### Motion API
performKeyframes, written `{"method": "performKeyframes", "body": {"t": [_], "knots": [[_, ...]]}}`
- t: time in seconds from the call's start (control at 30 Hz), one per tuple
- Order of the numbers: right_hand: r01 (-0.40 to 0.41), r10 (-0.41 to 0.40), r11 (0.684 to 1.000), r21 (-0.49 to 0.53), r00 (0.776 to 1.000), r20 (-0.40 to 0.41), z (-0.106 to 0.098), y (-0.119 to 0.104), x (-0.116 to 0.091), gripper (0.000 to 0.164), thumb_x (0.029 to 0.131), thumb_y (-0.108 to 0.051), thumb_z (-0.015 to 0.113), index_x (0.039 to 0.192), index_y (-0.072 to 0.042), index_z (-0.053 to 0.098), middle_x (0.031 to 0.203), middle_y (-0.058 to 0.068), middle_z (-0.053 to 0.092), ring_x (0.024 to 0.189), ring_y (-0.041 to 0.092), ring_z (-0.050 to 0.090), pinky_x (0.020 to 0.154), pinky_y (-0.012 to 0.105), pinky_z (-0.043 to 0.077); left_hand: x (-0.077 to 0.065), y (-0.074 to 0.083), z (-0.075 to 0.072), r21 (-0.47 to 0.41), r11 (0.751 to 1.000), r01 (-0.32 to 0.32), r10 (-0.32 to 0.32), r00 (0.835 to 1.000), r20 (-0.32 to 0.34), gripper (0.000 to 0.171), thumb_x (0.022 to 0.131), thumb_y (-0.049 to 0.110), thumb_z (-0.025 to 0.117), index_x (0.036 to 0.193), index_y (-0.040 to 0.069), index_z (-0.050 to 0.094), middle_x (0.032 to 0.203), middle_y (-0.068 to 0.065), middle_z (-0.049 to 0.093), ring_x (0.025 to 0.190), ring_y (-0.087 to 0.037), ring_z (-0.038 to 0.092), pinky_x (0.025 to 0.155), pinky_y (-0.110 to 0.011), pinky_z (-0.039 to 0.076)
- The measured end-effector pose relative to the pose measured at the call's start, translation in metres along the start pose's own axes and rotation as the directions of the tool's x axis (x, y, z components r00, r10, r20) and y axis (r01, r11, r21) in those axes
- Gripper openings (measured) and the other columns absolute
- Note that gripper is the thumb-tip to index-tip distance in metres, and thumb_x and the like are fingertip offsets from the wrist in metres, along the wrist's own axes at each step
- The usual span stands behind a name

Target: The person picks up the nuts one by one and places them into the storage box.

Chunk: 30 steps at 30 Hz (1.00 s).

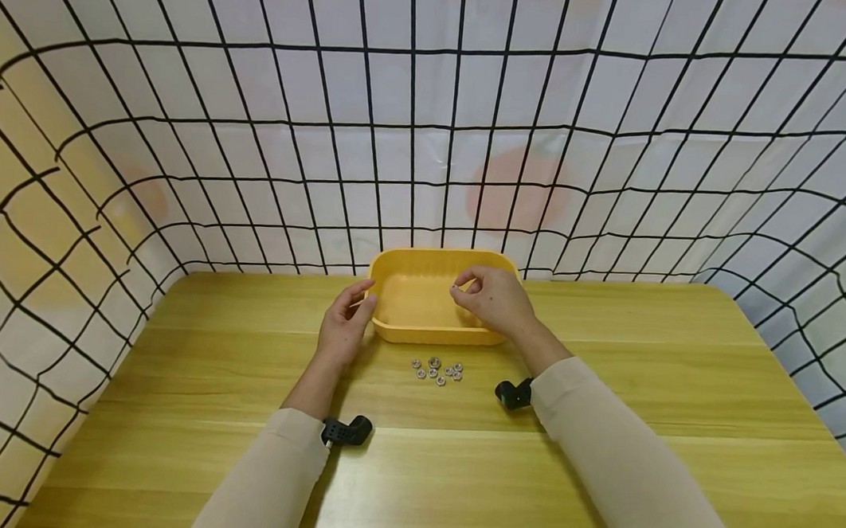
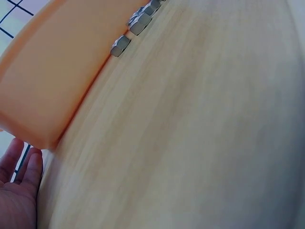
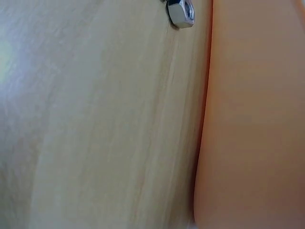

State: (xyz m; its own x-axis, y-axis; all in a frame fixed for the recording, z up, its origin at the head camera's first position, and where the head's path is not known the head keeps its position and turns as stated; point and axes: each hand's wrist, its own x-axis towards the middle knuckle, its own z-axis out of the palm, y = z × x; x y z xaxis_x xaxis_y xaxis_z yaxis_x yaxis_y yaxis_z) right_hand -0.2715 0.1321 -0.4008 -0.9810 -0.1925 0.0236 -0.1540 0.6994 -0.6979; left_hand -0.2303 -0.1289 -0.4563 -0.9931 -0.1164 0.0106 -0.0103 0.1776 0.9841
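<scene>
A yellow plastic tray [image 1: 441, 336] stands at the back of the table. My right hand [image 1: 494, 298] is over its right part, thumb and forefinger pinching a small metal nut [image 1: 454, 287]. At the tray's left end is my left hand [image 1: 340, 331], its extended fingertips touching the side wall. The left wrist view shows those fingers [image 2: 32, 169] at the tray's corner. Several silver hex nuts [image 1: 434, 363] lie loosely grouped on the wood in front of the tray. One nut [image 3: 181, 13] shows close to the tray wall in the right wrist view, where the right hand is out of sight.
The wooden tabletop [image 1: 426, 479] spreads around the tray and nuts. Black wire grid panels [image 1: 408, 128] rise along the back and both sides, with pale cloth behind them. A black wrist camera [image 1: 348, 431] sits on the left wrist and another camera [image 1: 513, 395] on the right.
</scene>
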Motion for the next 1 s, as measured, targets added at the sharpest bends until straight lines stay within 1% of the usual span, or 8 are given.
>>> {"method": "performKeyframes", "body": {"t": [0.2,0.43,0.67,0.87,1.0], "knots": [[0.013,-0.013,1.000,-0.008,1.000,-0.008,0.0013,0.0010,0.0008,0.022,0.095,-0.034,0.071,0.109,-0.018,0.070,0.086,0.002,0.070,0.058,0.016,0.055,0.052,0.028,0.043,-0.0006,-0.0001,-0.0008,-0.010,1.000,-0.001,0.001,1.000,0.005,0.038,0.105,0.034,0.058,0.142,0.026,0.060,0.154,-0.004,0.050,0.144,-0.027,0.045,0.115,-0.050,0.042],[-0.003,0.003,1.000,-0.017,1.000,-0.008,-0.0002,-0.0022,0.0011,0.026,0.095,-0.034,0.073,0.115,-0.019,0.068,0.085,0.001,0.070,0.056,0.016,0.054,0.051,0.028,0.042,-0.0022,0.0028,-0.0010,-0.019,1.000,-0.001,0.001,1.000,-0.001,0.038,0.104,0.035,0.059,0.141,0.026,0.061,0.151,-0.007,0.051,0.142,-0.027,0.046,0.116,-0.048,0.042],[-0.002,0.002,1.000,-0.007,1.000,-0.014,-0.0006,-0.0025,0.0010,0.032,0.095,-0.033,0.073,0.120,-0.015,0.068,0.086,0.001,0.070,0.058,0.016,0.054,0.052,0.028,0.042,-0.0016,0.0032,-0.0011,-0.015,1.000,-0.006,0.006,1.000,0.001,0.038,0.105,0.034,0.059,0.141,0.026,0.061,0.150,-0.008,0.052,0.142,-0.027,0.047,0.116,-0.047,0.043],[-0.005,0.006,0.999,0.040,1.000,-0.021,-0.0004,-0.0017,0.0009,0.033,0.094,-0.032,0.073,0.122,-0.015,0.068,0.085,0.002,0.069,0.057,0.016,0.053,0.050,0.027,0.041,-0.0017,0.0025,-0.0013,-0.012,1.000,0.001,-0.001,1.000,0.001,0.038,0.105,0.034,0.059,0.141,0.025,0.060,0.150,-0.007,0.052,0.143,-0.027,0.047,0.116,-0.048,0.042],[-0.004,0.008,0.995,0.095,0.999,-0.036,-0.0016,-0.0008,0.0003,0.031,0.095,-0.032,0.073,0.121,-0.016,0.068,0.086,0.004,0.067,0.059,0.017,0.051,0.050,0.027,0.041,-0.0010,0.0006,-0.0013,-0.005,1.000,0.000,0.000,1.000,0.010,0.038,0.105,0.033,0.058,0.142,0.025,0.059,0.152,-0.006,0.051,0.144,-0.027,0.046,0.116,-0.048,0.042]]}}
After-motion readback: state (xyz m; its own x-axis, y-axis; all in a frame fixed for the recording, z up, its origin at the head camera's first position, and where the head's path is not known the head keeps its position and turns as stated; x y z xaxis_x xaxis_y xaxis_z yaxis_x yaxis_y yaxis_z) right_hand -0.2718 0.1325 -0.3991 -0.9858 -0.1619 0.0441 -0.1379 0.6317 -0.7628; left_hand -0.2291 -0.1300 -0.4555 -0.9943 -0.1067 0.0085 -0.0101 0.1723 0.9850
